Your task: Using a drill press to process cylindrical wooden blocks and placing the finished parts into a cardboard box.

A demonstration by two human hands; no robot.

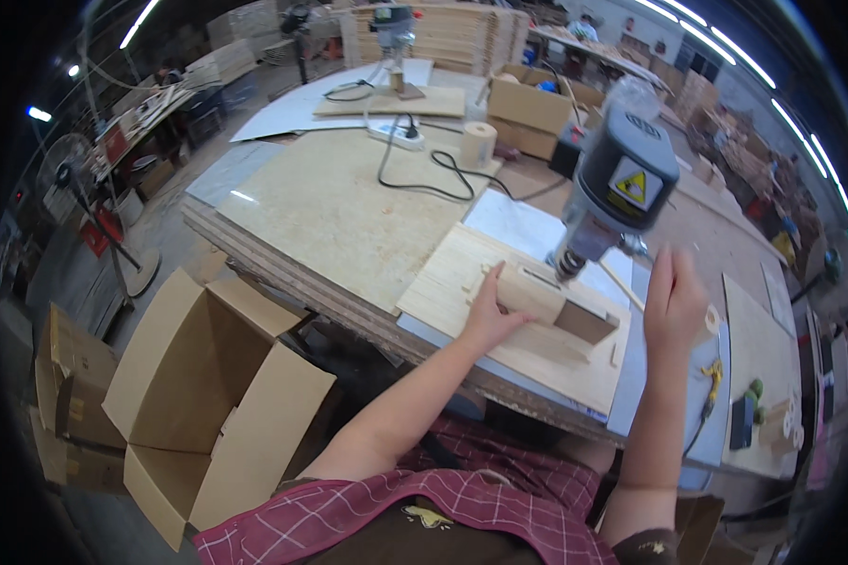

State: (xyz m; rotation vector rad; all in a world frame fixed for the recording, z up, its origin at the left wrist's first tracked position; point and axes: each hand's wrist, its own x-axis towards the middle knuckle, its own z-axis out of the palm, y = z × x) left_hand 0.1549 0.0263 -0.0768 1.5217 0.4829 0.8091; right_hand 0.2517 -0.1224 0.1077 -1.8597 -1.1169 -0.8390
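A pale, rectangular wooden block [543, 296] lies right of the frame's centre, just beneath the metal chuck of a dark grey drill press [631, 174]. The person's left hand [501, 313] is clamped on its left part, thumb and fingers spread. The right hand [676, 294], blurred at right, is curled; whether it grips anything cannot be told. A flat, pale wooden board [443, 278] lies under the block on the surface [311, 193].

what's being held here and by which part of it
The left hand holds the light wooden piece by its left end, thumb and fingers spread around it. The right hand is blurred; whether it holds anything cannot be told.
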